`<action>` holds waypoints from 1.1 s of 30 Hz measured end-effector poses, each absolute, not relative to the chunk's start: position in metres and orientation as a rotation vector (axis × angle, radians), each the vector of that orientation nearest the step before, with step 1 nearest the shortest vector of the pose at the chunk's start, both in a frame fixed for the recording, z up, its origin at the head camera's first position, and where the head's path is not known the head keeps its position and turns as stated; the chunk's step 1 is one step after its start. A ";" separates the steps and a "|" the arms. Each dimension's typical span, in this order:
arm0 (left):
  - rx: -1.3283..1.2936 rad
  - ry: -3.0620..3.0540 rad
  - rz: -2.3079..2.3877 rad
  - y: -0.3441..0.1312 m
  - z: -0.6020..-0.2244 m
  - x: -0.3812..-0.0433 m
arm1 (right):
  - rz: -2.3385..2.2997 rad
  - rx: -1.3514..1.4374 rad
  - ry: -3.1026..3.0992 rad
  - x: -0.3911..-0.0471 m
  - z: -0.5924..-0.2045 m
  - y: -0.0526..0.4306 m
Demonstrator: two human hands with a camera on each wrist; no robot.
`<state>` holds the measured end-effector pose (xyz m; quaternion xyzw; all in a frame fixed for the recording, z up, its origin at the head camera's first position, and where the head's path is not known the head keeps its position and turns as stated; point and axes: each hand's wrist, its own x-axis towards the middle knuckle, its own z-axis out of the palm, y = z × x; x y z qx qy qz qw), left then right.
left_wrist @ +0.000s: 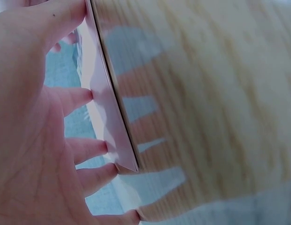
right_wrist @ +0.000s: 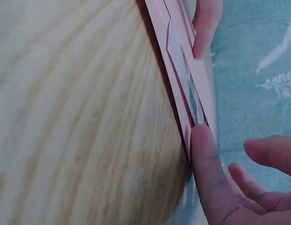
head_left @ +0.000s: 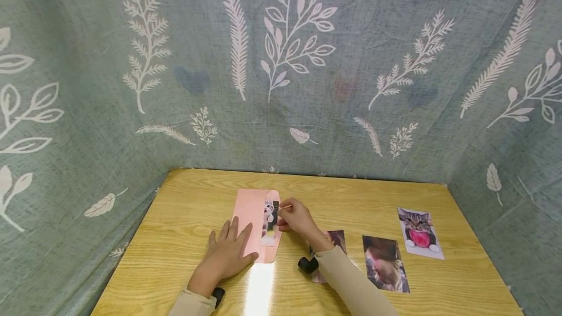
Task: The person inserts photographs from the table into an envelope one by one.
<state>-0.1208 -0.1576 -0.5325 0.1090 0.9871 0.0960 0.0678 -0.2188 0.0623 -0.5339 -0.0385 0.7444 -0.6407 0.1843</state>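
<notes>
The pink envelope (head_left: 249,206) lies flat on the worktop (head_left: 197,194), its flap (head_left: 272,254) folded out to the right and a kitten photo (head_left: 269,226) standing partly out of its opening, over that flap. The left hand (head_left: 226,252) presses on the envelope's left part, fingers straight and spread, grasping nothing. The right hand (head_left: 298,218) is at the photo's outer edge: in the right wrist view one fingertip (right_wrist: 201,133) meets that edge, while the other fingers are loosely bent and apart, with nothing between them.

The envelope looks light and thin, likely to slide on the smooth, shiny worktop, so flat pressure well away from the opening should steady it best. It would probably crease if squeezed. The photo looks stiffer and glossy, so likely slippery; its exposed outer edge is the place to take hold, near the middle, with even pressure. Its corners could catch on the envelope's mouth and bend, or tear the paper.
</notes>
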 end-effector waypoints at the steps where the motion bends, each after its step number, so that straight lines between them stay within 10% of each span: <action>1: 0.328 2.973 0.289 -0.157 -0.532 -0.121 | -1.815 -0.116 2.087 -0.218 -0.534 0.063; 33: 0.346 2.991 0.282 -0.158 -0.536 -0.121 | -1.934 -0.134 1.904 -0.207 -0.521 0.046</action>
